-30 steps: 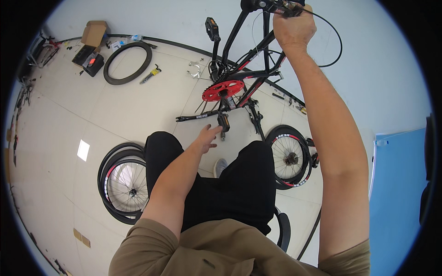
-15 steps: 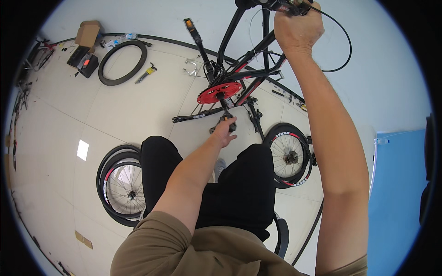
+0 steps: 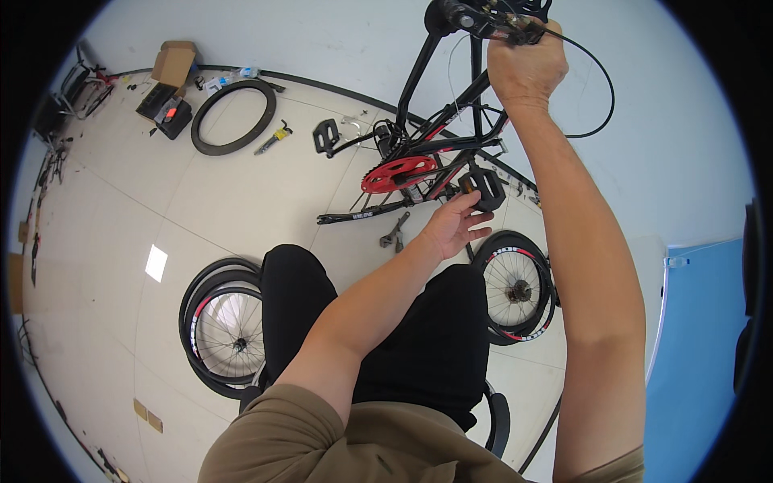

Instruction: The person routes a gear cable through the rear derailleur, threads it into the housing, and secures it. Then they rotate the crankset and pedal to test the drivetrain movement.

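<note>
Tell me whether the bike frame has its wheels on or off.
Off. The black bike frame carries no wheels; one spoked wheel lies flat by the right knee, another wheel by the left.

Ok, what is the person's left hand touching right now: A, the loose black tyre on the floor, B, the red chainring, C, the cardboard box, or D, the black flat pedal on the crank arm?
D: the left hand has its fingers against the black flat pedal, while the right hand grips the black handlebar above.
</note>
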`<state>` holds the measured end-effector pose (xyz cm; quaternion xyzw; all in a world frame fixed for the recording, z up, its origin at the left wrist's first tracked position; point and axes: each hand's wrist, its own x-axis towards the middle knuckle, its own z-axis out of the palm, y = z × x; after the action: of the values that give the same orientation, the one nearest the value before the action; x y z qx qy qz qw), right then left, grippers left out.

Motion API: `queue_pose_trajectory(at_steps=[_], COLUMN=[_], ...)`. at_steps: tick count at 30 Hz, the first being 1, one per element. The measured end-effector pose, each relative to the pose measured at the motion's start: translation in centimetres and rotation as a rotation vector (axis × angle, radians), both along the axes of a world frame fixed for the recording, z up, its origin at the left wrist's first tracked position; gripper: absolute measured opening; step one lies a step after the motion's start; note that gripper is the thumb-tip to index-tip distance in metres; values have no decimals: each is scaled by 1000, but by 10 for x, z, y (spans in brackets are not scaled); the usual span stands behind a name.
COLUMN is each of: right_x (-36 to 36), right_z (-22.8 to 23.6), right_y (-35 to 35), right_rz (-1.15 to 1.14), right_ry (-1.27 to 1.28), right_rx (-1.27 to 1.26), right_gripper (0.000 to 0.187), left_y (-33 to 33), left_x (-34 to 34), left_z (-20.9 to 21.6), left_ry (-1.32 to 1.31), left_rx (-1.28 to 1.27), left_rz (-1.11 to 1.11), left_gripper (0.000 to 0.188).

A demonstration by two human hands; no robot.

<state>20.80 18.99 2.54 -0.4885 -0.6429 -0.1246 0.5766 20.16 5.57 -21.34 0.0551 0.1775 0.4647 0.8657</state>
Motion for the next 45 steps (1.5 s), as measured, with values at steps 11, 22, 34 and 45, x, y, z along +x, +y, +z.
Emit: queue_pose_trajectory(at_steps=[11,22,34,45], right_x=[-1,-11,-12,-11], right_z=[-1,5,5,7], right_y=[4,-9,-6,-13], right_rz=[-25,45,40,67], right_ry=[-19,46,50,73], right_rx=[-4,49,61,13], right_gripper=[34,22,20,20], left_y=[-45,-82,-79,-68], left_x=[-93,-186,-198,-171], left_z=[37,11,-62,-85], left_ry=[131,387,1000,1111], left_rx=[120,42,-206,-194], left_rz=[238,283,281,355], left_gripper=[31,27,23,34])
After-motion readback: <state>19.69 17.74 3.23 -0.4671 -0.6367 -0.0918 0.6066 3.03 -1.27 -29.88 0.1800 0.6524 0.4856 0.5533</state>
